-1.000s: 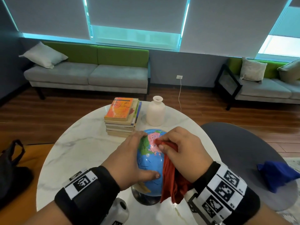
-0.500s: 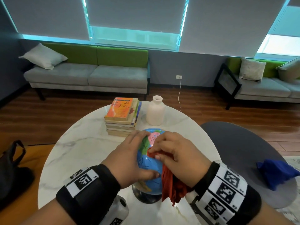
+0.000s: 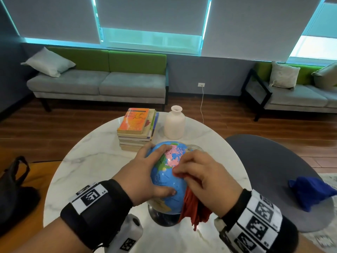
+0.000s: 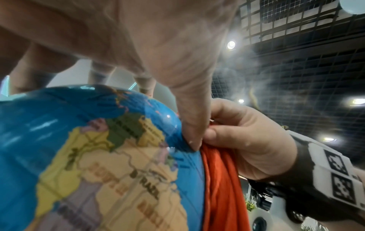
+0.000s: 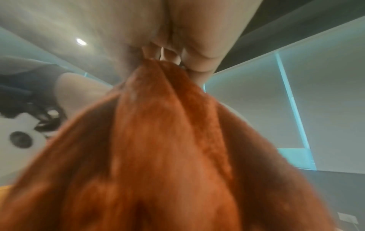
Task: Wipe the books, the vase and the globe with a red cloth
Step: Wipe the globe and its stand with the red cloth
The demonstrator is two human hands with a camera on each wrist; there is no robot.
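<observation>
A blue globe [image 3: 167, 181] on a dark base stands at the near middle of the round marble table [image 3: 91, 170]. My left hand [image 3: 144, 172] grips it, with fingers over the top and the thumb on the front. My right hand [image 3: 204, 178] holds a bunched red cloth [image 3: 193, 210] against the globe's right side, and the rest of the cloth hangs down. The left wrist view shows the globe [image 4: 79, 156], the red cloth [image 4: 221, 187] and the right hand [image 4: 247, 140]. The red cloth [image 5: 168, 156] fills the right wrist view. Behind the globe are a stack of books [image 3: 135, 125] and a white vase [image 3: 174, 125].
A blue cloth [image 3: 310, 192] lies on a grey round seat [image 3: 264, 170] to the right of the table. A black bag [image 3: 14, 185] sits on the floor at the left. Grey and green sofas [image 3: 102, 83] line the far wall.
My right hand has slid the red cloth a little down and to the left over the globe. The left hand keeps its hold on the globe.
</observation>
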